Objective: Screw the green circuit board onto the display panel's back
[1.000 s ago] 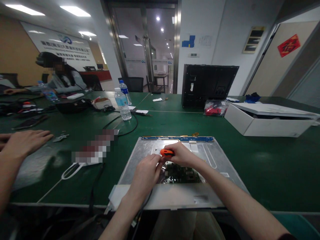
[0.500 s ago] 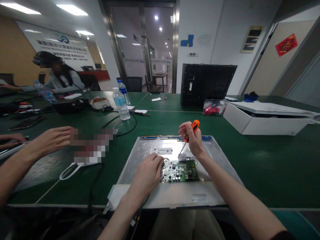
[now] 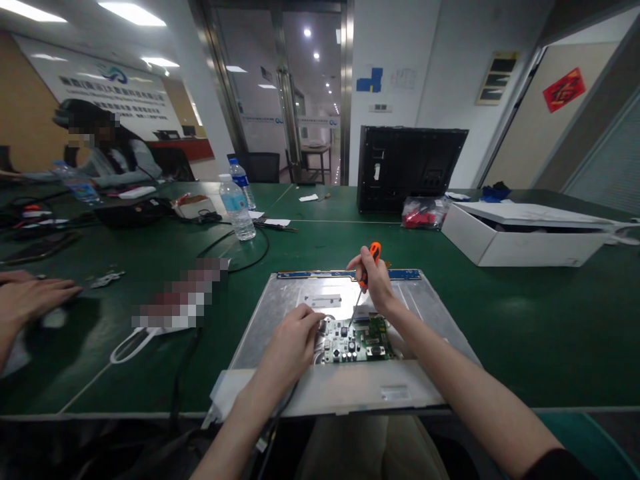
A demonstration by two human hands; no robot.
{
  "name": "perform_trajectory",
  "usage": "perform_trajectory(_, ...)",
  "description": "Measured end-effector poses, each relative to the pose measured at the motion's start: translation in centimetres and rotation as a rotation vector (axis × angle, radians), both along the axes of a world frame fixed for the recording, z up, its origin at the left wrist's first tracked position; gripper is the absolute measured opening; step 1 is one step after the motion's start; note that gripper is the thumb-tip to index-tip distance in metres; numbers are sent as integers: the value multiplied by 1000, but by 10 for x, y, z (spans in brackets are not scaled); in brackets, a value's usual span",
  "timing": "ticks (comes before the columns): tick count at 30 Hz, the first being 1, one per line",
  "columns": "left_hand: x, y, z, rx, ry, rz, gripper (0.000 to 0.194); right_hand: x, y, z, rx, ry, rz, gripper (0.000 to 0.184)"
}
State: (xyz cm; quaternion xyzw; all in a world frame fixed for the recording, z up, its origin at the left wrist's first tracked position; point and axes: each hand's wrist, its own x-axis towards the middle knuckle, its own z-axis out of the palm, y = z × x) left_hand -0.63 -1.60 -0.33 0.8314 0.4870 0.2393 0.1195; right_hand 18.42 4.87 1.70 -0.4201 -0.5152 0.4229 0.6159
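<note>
A silver metal panel (image 3: 280, 313) lies face down on the green table in front of me, with a green circuit board (image 3: 355, 340) on its near middle. My right hand (image 3: 375, 283) is closed round an orange-handled screwdriver (image 3: 371, 260), held upright with its tip down at the board's far edge. My left hand (image 3: 293, 343) rests on the panel at the board's left edge, fingers curled against it; whether it pinches anything is hidden.
Another person's hand (image 3: 30, 297) lies flat at the far left. A water bottle (image 3: 233, 208), black cables, a black monitor shell (image 3: 407, 167), a red bag (image 3: 425, 213) and a white open box (image 3: 525, 237) stand further back. A seated person (image 3: 110, 150) is at the far left.
My right hand lifted the screwdriver off the board, raised it, then brought its tip back down to the board's far edge. The other person's hand reached right and drew back.
</note>
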Motion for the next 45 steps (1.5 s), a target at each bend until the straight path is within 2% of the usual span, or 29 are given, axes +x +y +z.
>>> perform_trajectory(7,2,0,1,14,-4,-14,22,-1,2,-3,16,-3,4,68)
perform_trajectory(17,4,3,6,-30,29,-39,23,-2,2,-9,-15,-50,15,67)
perform_trajectory(21,14,8,16,-43,95,-38,19,-2,2,-7,-12,-71,0,68)
perform_trajectory(23,21,11,20,-70,162,-78,16,-1,2,-6,-11,-63,-2,68)
perform_trajectory(27,28,16,22,-120,226,-78,19,0,4,-8,-14,-58,15,67)
perform_trajectory(36,11,22,9,-26,32,-5,21,3,7,-9,-40,-9,57,72)
perform_trajectory(45,20,17,9,-53,-19,-95,26,1,9,-10,-120,129,59,69)
